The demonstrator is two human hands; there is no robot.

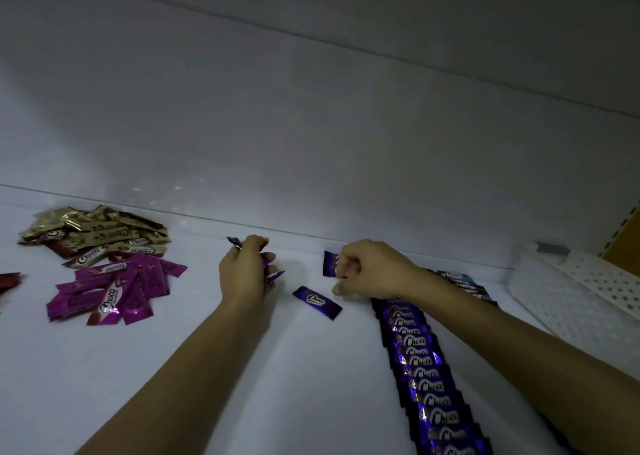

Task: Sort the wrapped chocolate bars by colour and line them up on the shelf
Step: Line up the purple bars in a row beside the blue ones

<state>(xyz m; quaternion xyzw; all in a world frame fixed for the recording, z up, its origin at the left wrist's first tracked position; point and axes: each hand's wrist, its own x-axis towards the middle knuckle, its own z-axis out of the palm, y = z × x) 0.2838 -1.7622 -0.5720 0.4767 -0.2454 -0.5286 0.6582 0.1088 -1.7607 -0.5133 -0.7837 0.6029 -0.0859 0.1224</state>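
Observation:
On the white shelf [311, 368] my left hand [244, 271] grips a few purple wrapped bars, whose ends stick out above and to the right of the fingers. My right hand [367, 269] pinches one purple bar [329, 263] held upright near the back wall. A single purple bar [317, 302] lies flat between my two hands. A long overlapping row of purple bars [427, 382] runs from under my right wrist toward the front edge. Behind my right forearm a row of blue bars [467, 285] is partly hidden.
At the left lie a loose heap of gold and brown bars [100, 235], a heap of magenta bars [114, 292] and a red bar [8, 280] at the frame edge. A white perforated tray [571, 292] stands at the right. The shelf's back wall rises close behind.

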